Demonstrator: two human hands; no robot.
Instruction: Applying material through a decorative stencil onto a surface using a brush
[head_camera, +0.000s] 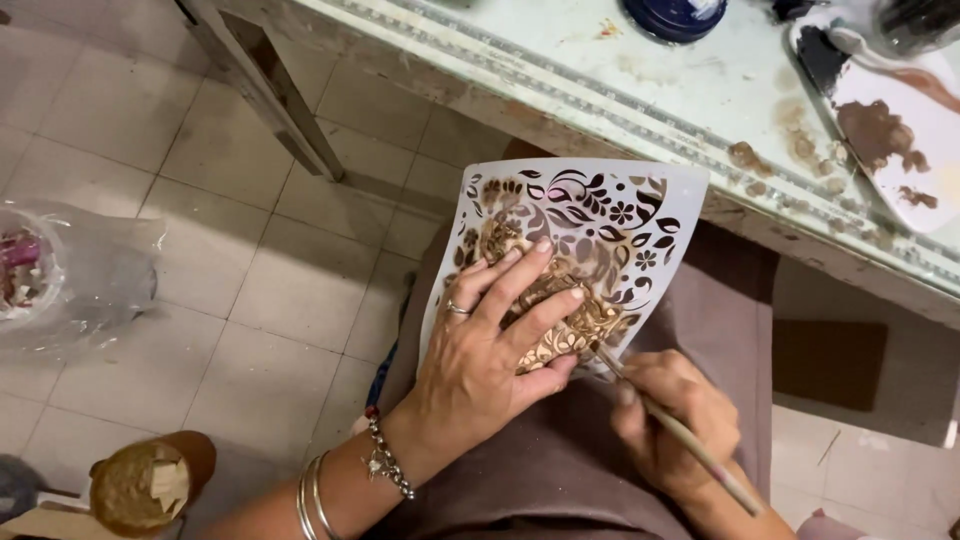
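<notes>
A white stencil (590, 215) with cut-out leaves and flowers lies across the person's lap, just below the near edge of the table (560, 60). It is smeared brown where paint has been worked through the cut-outs. The left hand (490, 350) lies flat on it, fingers (520, 275) spread and pressing, so the sheet seems pinned tight against whatever is under it. The right hand (670, 420) is closed around a thin brush (680, 430), its tip meeting the lower edge of the stencil beside the left fingertips. On the table's far right corner sits a palette (900, 150) with brown paint, within reach. A dark blue jar (675, 15) stands near the table's back edge.
</notes>
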